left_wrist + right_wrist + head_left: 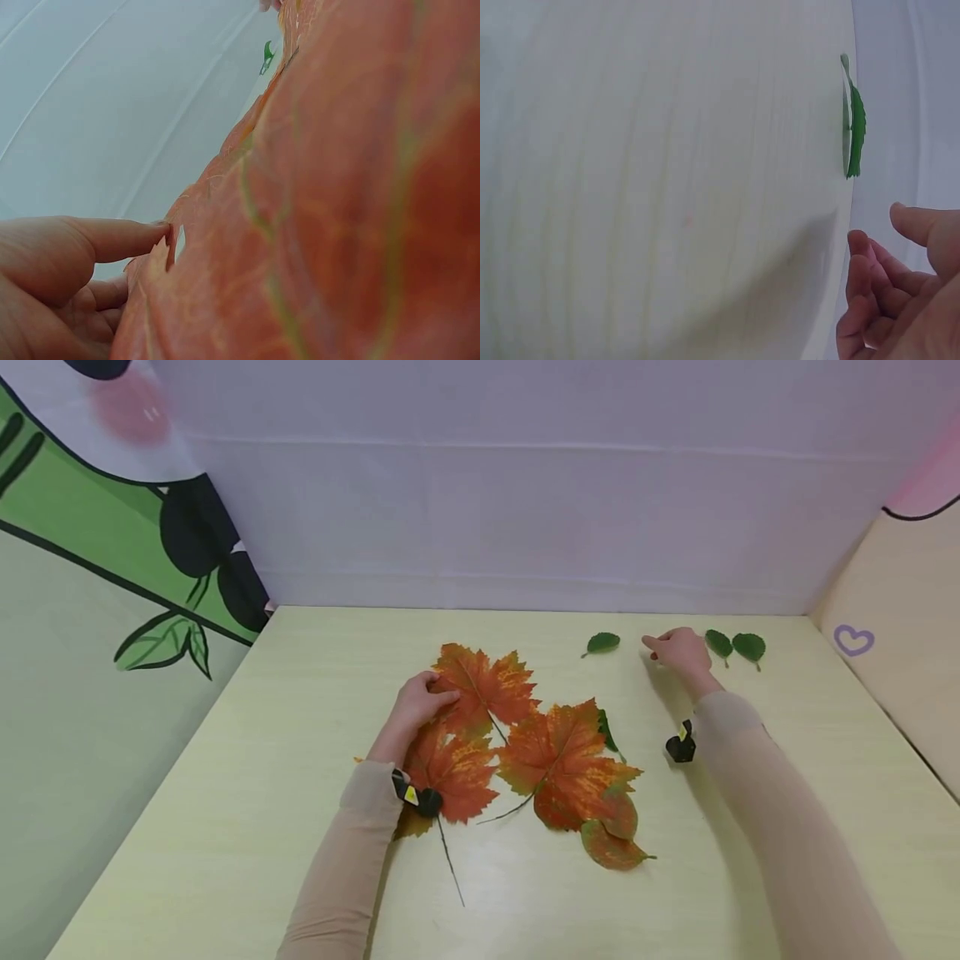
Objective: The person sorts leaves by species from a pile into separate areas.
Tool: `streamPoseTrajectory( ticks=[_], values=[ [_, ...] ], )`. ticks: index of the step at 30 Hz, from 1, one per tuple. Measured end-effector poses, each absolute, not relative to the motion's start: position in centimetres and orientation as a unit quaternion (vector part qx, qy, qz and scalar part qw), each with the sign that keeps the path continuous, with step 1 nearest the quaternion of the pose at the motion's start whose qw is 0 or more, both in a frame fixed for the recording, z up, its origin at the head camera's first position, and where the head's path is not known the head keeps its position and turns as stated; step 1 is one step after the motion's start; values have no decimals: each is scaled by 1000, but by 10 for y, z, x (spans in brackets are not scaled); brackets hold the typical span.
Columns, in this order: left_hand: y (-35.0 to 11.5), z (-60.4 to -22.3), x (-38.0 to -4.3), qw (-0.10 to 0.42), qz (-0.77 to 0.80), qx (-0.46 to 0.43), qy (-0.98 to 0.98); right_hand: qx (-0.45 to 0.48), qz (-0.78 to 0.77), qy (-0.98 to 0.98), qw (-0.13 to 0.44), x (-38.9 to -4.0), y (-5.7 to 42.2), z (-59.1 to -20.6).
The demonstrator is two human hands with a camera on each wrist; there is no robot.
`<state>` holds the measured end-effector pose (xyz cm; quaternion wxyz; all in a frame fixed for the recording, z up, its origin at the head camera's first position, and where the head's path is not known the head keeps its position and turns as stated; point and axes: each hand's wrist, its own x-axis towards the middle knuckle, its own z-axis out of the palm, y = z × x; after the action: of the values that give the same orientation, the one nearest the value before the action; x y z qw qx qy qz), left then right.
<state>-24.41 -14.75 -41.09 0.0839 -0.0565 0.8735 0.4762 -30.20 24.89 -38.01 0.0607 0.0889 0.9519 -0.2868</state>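
Observation:
My left hand (pixel 418 700) grips the edge of an orange maple-like leaf (pixel 480 687) at the back of a cluster. In the left wrist view the thumb (pixel 124 236) lies at the leaf's border, other fingers partly hidden behind it. More orange leaves, a left one (pixel 453 772) and a right one (pixel 558 760), lie close by with thin dark stems. At the back right, my right hand (pixel 681 653) hovers with loosely curled fingers and thumb apart, holding nothing. It is between a single green leaf (pixel 603 643) and two others, the nearer being a small green leaf (pixel 717 643).
Two rounded orange-green leaves, one in front (pixel 611 847), overlap at the right cluster's front. Another green leaf (pixel 606 731) shows partly from behind the right orange leaf. The pale wooden table (pixel 225 793) ends at a lilac cloth backdrop (pixel 525 527), with printed panels either side.

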Motion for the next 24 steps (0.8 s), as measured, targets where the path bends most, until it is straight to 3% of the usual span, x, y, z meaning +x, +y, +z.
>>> streamPoseTrajectory(
  ticks=[16,24],
  values=[
    [-150,-409,-245,85,461,-60,882,120,-237,959,102,-317,190,-381],
    [-149,-412,-246,82,463,-56,881,149,-200,964,95,-322,170,-385]
  ],
)
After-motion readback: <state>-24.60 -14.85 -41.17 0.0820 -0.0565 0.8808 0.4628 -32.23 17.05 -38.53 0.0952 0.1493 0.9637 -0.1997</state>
